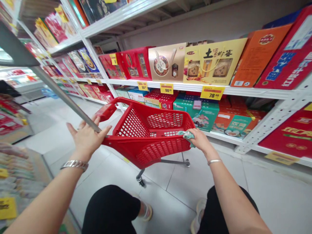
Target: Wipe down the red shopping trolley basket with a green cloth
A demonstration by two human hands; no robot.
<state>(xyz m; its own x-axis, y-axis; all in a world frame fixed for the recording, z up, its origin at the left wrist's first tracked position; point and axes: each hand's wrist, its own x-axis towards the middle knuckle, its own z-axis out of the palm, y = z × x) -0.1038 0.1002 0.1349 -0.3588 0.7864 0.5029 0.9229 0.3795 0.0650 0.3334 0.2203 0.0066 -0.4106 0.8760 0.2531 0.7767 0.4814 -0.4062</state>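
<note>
My left hand (86, 138) sits at the near left corner of a red plastic shopping trolley basket (146, 138), its fingers spread around a long grey metal pull handle (65, 97). My right hand (200, 139) rests on the basket's right rim, pressing a crumpled teal cloth (186, 136) against it. The basket's inside looks bare through the mesh, though its near part is hidden by the rim. Small castor wheels (140, 178) stand under it on the tiled floor.
A white metal shelving unit (209, 91) runs along the right, stacked with boxed gift sets and yellow price tags. Another display (14, 169) stands close on the left. My black-clad legs and shoes show below the basket on pale floor tiles.
</note>
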